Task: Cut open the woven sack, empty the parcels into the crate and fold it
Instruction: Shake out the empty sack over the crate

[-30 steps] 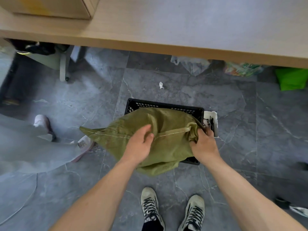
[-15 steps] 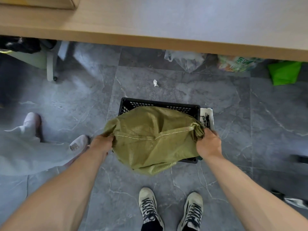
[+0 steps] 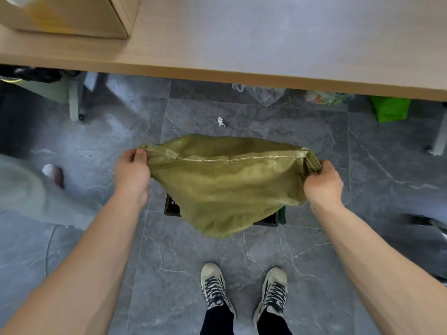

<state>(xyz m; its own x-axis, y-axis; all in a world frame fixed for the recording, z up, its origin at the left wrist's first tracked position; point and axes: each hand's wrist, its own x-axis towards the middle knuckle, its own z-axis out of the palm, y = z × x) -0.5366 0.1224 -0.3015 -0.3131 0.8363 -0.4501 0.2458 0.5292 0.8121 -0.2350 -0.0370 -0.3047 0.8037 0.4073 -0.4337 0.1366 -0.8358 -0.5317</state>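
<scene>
An olive-green woven sack [image 3: 225, 182] hangs limp in the air above the floor, stretched wide along its stitched seam. My left hand [image 3: 131, 170] pinches its left corner and my right hand [image 3: 323, 181] grips its bunched right corner. The sack sags to a point below. A black plastic crate [image 3: 172, 207] stands on the floor under it, almost fully hidden; only its near corners show. The crate's contents are hidden.
A wooden table edge [image 3: 242, 77] runs across above, with a cardboard box [image 3: 72, 15] at its left. Bags lie under the table, one bright green [image 3: 389, 108]. Another person's leg and shoe [image 3: 52, 174] are at the left. My shoes [image 3: 244, 288] stand below.
My left hand slid from the sack's middle to its left corner. Both hands lifted and spread the sack wide, so it now covers the crate and the white parcel beside it.
</scene>
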